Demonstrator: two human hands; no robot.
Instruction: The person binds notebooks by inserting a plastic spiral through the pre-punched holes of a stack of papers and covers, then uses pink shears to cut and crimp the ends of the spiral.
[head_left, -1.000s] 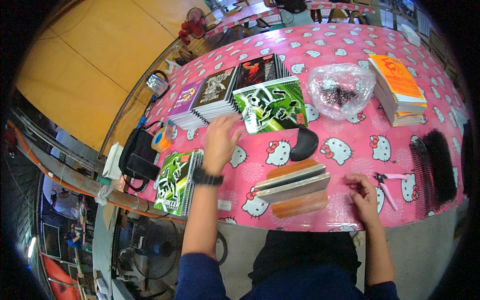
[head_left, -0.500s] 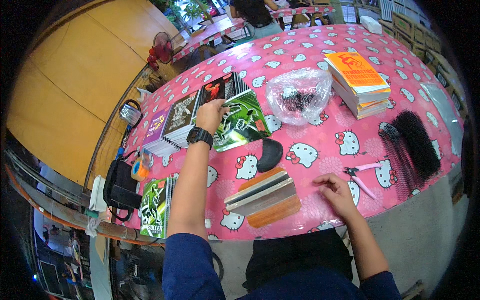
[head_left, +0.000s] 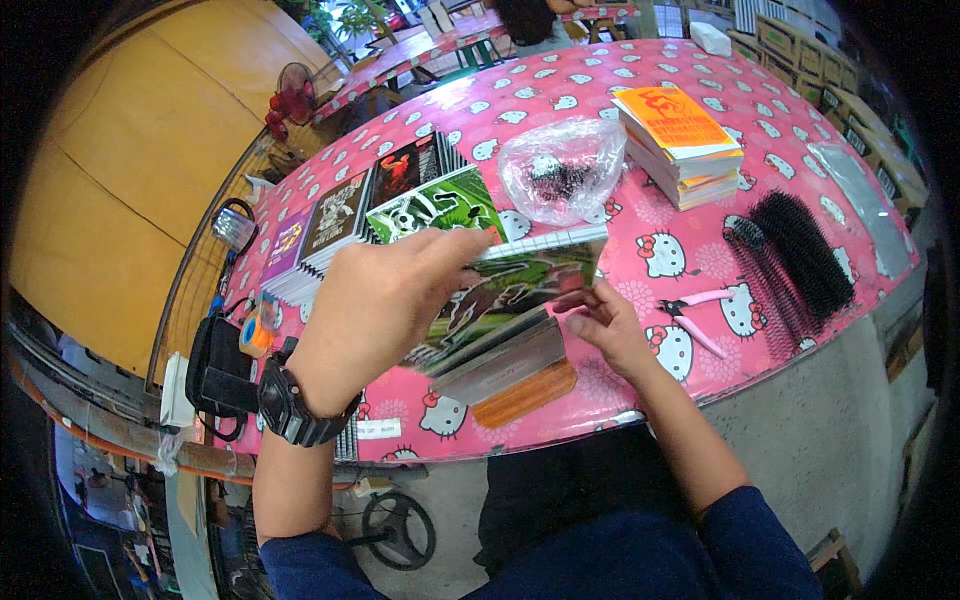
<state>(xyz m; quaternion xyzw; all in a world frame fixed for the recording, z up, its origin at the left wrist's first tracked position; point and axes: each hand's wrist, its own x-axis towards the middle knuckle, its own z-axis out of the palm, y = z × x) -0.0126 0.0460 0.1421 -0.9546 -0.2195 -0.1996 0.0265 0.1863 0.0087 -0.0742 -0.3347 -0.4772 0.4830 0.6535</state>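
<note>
My left hand, with a black watch on the wrist, grips a green-covered notebook by its left part. The notebook is tilted, its white page edge facing up. At its right corner, my right hand pinches the edge between thumb and fingers. Just below it sits a wooden block with a slanted grooved metal piece, partly covered by the notebook. Behind lie several stacks of notebooks: green, black with red, brown and purple.
A clear plastic bag holds black coils. Right of it stand an orange-topped book stack, pink-handled cutters and bundles of black binding coils. At left are orange tape and a black pouch. A person is farther back.
My left hand has lifted a green notebook off the stack and brought it nearer, over the wooden block. My right hand has moved up and taken its right corner. The view has shifted slightly.
</note>
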